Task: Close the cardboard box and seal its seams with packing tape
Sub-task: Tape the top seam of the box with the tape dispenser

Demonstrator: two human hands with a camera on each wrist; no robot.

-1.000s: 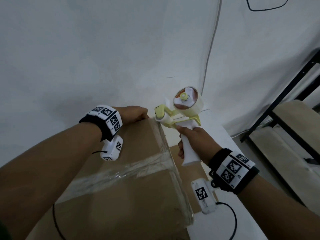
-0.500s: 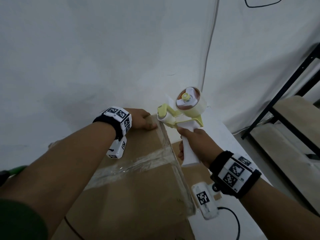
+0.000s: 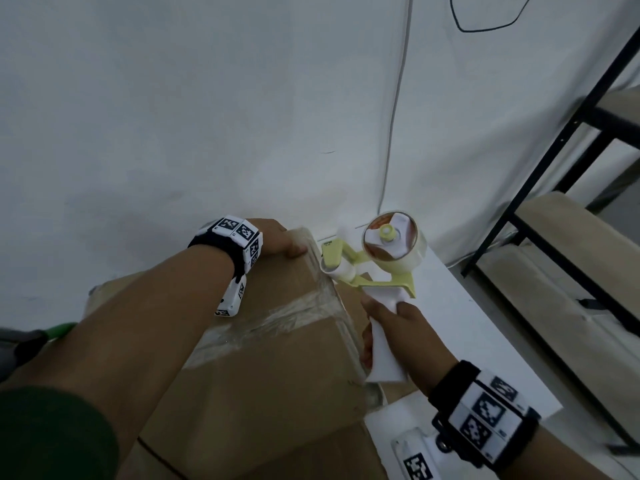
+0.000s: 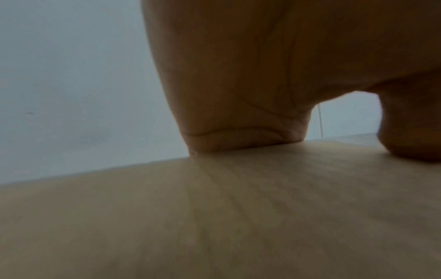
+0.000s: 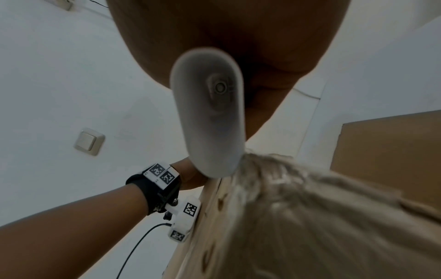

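A closed cardboard box point(image 3: 277, 375) stands in front of me, with wrinkled clear tape point(image 3: 277, 317) across its top and more running down its right edge. My left hand point(image 3: 277, 239) holds the far right corner: palm point(image 4: 262, 75) on the box top point(image 4: 238, 217), thumb on top, fingers bent over the far edge out of sight. My right hand point(image 3: 405, 327) grips the white handle point(image 5: 210, 117) of a yellow-green tape dispenser point(image 3: 363, 282). Its roller touches the box's right edge a little below the far corner. The clear tape roll point(image 3: 393, 244) sits on top.
The box rests on a white table point(image 3: 467, 334) against a white wall with a hanging cable point(image 3: 394, 133). A black metal shelf with wooden boards point(image 3: 571, 271) stands to the right. A green-handled object point(image 3: 59, 330) lies at the left edge. Flat cardboard point(image 3: 349, 306) lies beside the box.
My right hand has drawn the dispenser from the far corner toward me along the box's right edge. The left hand has stayed at the far corner.
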